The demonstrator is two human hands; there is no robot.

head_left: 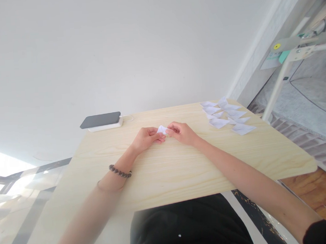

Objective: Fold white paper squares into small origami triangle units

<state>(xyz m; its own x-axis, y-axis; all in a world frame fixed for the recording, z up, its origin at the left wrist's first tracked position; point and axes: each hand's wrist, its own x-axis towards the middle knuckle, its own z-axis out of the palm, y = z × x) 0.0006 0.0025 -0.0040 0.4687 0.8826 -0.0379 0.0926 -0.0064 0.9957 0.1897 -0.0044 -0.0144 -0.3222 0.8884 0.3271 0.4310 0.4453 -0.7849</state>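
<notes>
A small piece of folded white paper (162, 129) with a pointed top is held between my two hands, over the middle of the table (167, 174). My left hand (147, 138) pinches its left side between thumb and fingers. On the other side, my right hand (182, 131) grips the right edge, the thumb in front and the fingers curled. The fingers cover the paper's lower edges. Several similar folded paper pieces (218, 123) lie in a cluster to the right of my right hand.
At the table's back left, a dark phone (100, 120) rests on a white box-like object (107, 126), with a white cable (128, 116) beside it. A pale wall (146, 55) rises behind the table. A white metal frame (278, 86) stands off to the right.
</notes>
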